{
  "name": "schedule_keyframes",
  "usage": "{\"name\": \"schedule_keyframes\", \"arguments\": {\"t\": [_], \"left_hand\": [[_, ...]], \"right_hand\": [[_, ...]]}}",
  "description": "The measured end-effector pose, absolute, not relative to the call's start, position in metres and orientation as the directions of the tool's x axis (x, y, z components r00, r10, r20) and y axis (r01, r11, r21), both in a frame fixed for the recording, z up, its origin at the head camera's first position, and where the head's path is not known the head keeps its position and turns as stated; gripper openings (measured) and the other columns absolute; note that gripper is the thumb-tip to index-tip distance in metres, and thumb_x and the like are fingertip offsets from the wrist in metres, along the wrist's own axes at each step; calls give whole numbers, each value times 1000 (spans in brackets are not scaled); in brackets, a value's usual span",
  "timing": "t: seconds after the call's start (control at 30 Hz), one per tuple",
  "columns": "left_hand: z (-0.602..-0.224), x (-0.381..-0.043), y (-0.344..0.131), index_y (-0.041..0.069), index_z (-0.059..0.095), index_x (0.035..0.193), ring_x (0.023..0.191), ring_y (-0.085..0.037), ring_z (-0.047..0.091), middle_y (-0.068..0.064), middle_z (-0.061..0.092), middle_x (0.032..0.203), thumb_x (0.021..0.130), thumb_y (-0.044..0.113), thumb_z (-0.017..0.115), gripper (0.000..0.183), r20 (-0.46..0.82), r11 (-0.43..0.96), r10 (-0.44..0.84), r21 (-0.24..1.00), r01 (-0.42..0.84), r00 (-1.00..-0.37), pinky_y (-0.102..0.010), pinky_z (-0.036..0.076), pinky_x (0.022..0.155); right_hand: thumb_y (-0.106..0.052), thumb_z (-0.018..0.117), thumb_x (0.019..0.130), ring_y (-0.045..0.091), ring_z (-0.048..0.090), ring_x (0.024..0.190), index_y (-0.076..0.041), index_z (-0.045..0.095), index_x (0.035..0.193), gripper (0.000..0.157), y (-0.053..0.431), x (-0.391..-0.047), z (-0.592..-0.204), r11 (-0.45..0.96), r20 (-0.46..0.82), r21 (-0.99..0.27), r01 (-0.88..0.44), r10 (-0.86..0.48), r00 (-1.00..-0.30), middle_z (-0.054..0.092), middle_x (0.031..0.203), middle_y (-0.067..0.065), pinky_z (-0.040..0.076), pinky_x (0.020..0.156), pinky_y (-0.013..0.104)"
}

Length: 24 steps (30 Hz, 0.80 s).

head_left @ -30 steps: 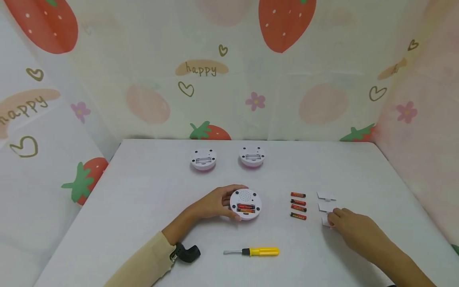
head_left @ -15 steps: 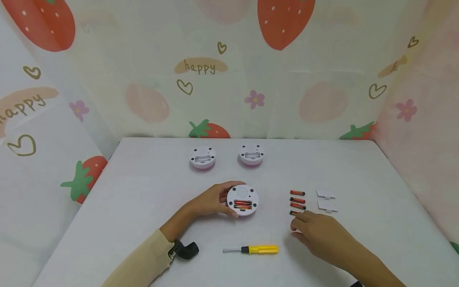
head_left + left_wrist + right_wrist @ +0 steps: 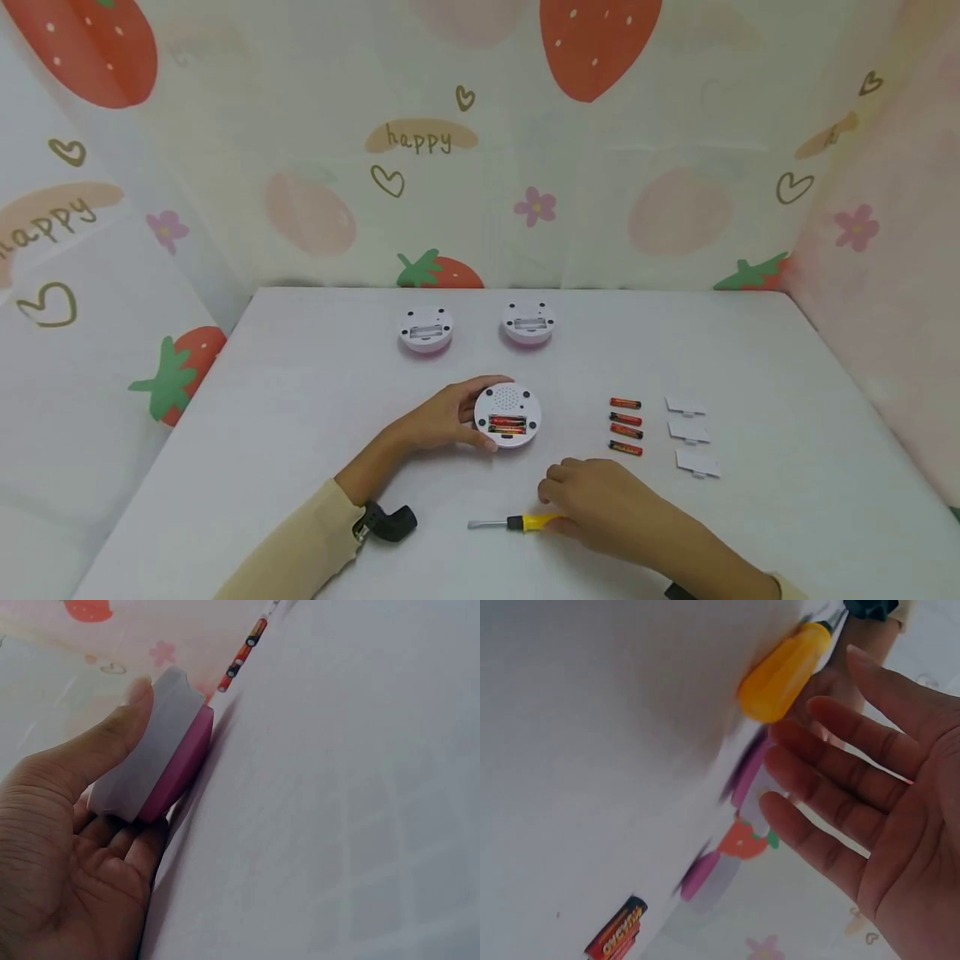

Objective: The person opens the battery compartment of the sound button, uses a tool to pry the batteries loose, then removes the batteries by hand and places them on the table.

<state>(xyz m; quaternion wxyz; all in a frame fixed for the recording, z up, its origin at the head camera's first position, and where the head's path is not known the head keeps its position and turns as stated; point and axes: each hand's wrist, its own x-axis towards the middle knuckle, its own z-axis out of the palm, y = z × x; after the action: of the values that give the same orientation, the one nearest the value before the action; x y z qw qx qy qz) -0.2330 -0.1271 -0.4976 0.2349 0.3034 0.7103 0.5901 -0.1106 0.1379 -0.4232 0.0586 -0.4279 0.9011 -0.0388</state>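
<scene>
My left hand (image 3: 442,422) grips the left side of a round white device (image 3: 507,400), thumb at the near edge, fingers behind. Speaker holes and a compartment with two red batteries (image 3: 507,425) face up. In the left wrist view, the device (image 3: 157,742) has a pink lower part resting on or just above the table. My right hand (image 3: 607,504) hovers over the yellow-handled screwdriver (image 3: 534,522), hiding part of its handle. The right wrist view shows the right hand's fingers (image 3: 832,769) loosely extended, apart from the screwdriver handle (image 3: 784,671).
Several red batteries (image 3: 626,432) lie in a column right of the device. Beyond them are three white battery covers (image 3: 697,463). Two similar round devices with bare compartments, one left (image 3: 426,329) and one right (image 3: 528,323), stand toward the table's back edge.
My right hand has left the nearest battery cover and moved left, past the batteries, to the screwdriver. That cover now lies fully visible. My left hand still holds the device, shifted slightly.
</scene>
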Motion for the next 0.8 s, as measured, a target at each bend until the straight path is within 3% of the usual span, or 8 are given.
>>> {"name": "schedule_keyframes", "arguments": {"t": [0.27, 0.8], "left_hand": [[-498, -233, -128, 16, 40, 155, 136, -20, 49, -5, 45, 153, 75, 0, 88, 94, 21, 115, 711, 983, 145, -703, -28, 46, 108], [-499, -234, -127, 17, 42, 154, 137, -19, 48, -4, 46, 152, 76, 2, 88, 92, 14, 131, 700, 980, 148, -714, -27, 43, 109]], "right_hand": [[-39, 83, 84, 6, 45, 65, -18, 72, 91, 25, 124, -115, -431, 642, -144, -80, -763, -765, -628, 56, 76, -10, 46, 58, 21], [-21, 85, 84, 4, 47, 64, -18, 74, 94, 15, 121, -128, -432, 647, -183, -190, -739, -763, -621, 60, 78, -12, 47, 61, 18]]}}
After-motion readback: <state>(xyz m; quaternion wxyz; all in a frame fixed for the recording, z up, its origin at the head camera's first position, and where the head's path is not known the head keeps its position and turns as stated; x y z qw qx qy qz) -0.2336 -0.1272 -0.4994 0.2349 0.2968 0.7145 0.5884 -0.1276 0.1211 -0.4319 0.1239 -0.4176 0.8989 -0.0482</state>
